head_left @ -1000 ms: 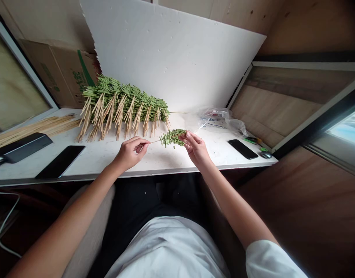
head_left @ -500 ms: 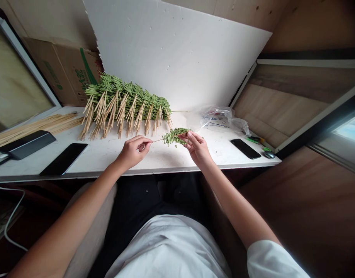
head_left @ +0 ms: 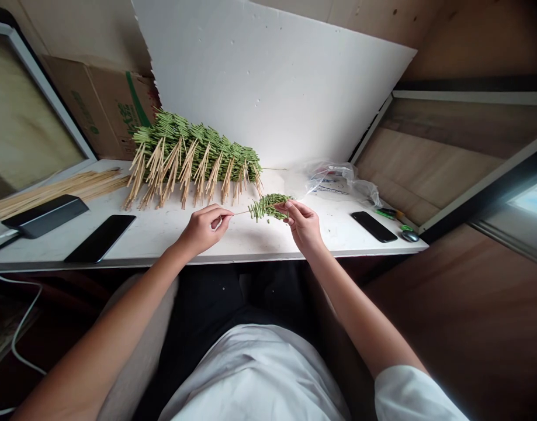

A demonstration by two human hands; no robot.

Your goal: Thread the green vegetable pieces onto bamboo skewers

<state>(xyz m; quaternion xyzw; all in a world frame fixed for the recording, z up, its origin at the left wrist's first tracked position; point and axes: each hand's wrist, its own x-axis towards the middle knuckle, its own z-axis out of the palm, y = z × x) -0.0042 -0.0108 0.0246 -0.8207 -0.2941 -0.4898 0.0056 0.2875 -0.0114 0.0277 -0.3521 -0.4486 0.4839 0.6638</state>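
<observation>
My left hand pinches the bare end of a thin wooden skewer over the front of the white table. Short green bean-like pieces sit crosswise along the skewer's right part, and loose ones lie around and behind it. My right hand is closed at the right end of these pieces; whether it grips the skewer tip or a green piece is too small to tell. Behind my left hand rises a long stack of filled green skewers, their bare sticks pointing toward me.
Bare skewers lie at the left, behind a black box-shaped device and a dark phone. At the right are a clear plastic bag, another phone and a mouse-like object. A white board stands behind.
The whole view has shifted slightly. My right fingers have closed in a little at the green pieces; my left hand keeps its pinch on the skewer.
</observation>
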